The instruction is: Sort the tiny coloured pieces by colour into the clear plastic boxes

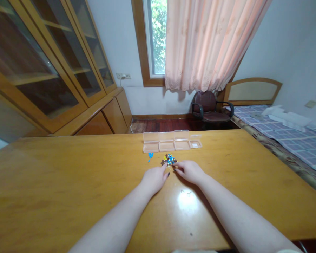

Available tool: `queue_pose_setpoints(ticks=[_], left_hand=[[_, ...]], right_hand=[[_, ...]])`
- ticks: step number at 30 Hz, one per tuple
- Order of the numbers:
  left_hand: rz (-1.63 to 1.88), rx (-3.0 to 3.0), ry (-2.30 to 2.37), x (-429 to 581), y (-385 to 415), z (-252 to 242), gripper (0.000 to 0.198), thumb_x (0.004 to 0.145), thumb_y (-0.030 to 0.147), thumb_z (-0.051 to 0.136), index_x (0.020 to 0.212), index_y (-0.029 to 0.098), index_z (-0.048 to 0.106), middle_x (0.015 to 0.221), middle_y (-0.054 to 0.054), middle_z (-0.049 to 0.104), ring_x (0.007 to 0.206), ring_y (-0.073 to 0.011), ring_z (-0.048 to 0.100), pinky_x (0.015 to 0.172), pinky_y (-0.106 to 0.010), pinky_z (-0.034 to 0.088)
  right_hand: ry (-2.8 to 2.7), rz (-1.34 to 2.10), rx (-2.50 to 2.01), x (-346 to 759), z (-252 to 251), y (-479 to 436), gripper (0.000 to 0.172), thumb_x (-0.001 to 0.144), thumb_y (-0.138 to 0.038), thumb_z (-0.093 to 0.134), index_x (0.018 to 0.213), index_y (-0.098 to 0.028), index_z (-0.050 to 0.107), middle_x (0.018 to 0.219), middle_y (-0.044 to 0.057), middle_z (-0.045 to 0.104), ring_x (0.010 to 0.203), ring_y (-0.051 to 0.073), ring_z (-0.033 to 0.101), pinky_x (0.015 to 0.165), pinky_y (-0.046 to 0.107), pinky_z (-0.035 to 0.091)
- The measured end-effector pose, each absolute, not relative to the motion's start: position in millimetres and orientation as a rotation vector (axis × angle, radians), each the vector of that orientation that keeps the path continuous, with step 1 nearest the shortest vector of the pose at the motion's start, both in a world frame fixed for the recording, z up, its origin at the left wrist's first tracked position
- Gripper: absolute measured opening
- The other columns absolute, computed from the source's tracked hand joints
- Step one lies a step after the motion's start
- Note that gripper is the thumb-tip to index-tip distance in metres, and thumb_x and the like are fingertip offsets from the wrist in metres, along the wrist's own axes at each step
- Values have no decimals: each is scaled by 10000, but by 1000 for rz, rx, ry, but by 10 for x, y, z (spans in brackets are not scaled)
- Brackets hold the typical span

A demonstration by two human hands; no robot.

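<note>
A small heap of mixed pieces (170,159) in blue, brown, yellow and cream lies on the wooden table, too small to name by kind. My left hand (153,179) reaches its near left edge, index finger stretched out to the pieces and thumb apart. From the right, my right hand (190,170) touches the heap's edge with extended fingers, the thumb held away. Neither hand shows anything gripped. A separate little group of blue pieces (150,155) lies left of the heap. Just behind stand clear plastic boxes (166,146) in a row, lids raised.
The yellow-brown table (68,182) spreads widely around the hands. Beyond its far edge are a dark red office chair (209,107) and a bed (287,130). A glass-door cabinet (65,52) stands at the left. A pink curtain (205,42) hangs by the window.
</note>
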State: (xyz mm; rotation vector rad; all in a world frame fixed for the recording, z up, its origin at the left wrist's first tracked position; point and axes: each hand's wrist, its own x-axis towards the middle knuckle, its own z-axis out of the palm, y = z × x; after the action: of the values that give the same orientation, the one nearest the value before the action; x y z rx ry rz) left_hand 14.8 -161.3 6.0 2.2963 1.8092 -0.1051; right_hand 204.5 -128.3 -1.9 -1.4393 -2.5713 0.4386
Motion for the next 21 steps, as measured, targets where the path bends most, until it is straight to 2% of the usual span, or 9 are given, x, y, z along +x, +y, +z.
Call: queue_pose_setpoints(ticks=[3, 6, 11, 16, 21], left_hand=[[-80, 2300, 1782, 130, -1610, 63, 422, 899, 379, 374, 1307, 282, 423, 1069, -101, 665, 948, -257, 634, 786, -362, 481], [-28, 2280, 1797, 118, -1601, 75, 406, 906, 368, 367, 1299, 283, 422, 1072, -89, 663, 948, -240, 633, 794, -346, 477], [-57, 2229, 1852, 129, -1596, 68, 386, 898, 349, 390, 1268, 258, 447, 1046, -96, 669, 927, -237, 639, 782, -343, 481], [-39, 2248, 1828, 139, -1604, 70, 325, 899, 347, 374, 1168, 245, 526, 1037, -89, 669, 925, -239, 636, 778, -348, 483], [-13, 2320, 1717, 154, -1639, 112, 412, 896, 350, 383, 1299, 283, 435, 1112, -77, 652, 969, -239, 626, 808, -346, 478]], right_hand=[[-2587, 434, -1476, 2054, -8, -1265, 294, 876, -370, 453, 1055, -261, 660, 952, 53, 704, 847, 182, 637, 709, 243, 424], [-2582, 415, -1485, 2061, -13, -1256, 256, 869, -326, 466, 1000, -250, 673, 920, 54, 708, 835, 180, 639, 714, 243, 422], [-2599, 445, -1402, 2049, -51, -1261, 271, 865, -323, 473, 1057, -268, 657, 952, 43, 707, 842, 177, 641, 711, 238, 426], [-2578, 469, -1440, 2066, -34, -1244, 255, 853, -288, 474, 1004, -255, 677, 943, 42, 711, 847, 176, 640, 726, 241, 433], [-2515, 472, -1456, 2130, -16, -1223, 279, 853, -267, 455, 1024, -251, 674, 970, 43, 709, 879, 173, 641, 769, 241, 438]])
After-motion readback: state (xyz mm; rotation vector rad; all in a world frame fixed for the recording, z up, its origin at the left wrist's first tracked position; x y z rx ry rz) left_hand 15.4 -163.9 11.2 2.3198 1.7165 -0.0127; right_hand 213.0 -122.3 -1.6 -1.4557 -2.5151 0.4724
